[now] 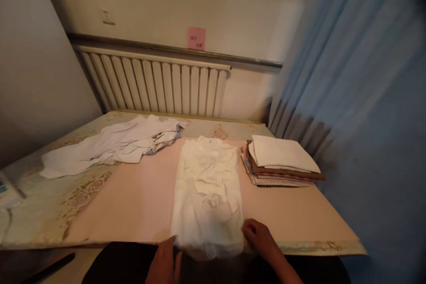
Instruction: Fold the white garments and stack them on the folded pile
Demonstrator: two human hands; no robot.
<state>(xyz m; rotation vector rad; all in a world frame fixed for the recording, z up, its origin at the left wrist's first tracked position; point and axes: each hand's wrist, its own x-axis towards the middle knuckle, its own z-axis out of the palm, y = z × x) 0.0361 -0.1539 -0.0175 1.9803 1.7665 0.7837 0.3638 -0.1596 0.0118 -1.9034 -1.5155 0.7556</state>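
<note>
Hands hold the garment (208,186) at its near hem: right hand (260,236) pinches one corner, left hand (164,262) meets the other, grip unclear, keeping it flat.

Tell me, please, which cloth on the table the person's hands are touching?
The long white garment in the middle: the left hand and right hand meet its near end. The crumpled pile and the folded stack lie apart, untouched.

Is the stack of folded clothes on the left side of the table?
No, the folded stack lies to the right of the long white garment.
</note>
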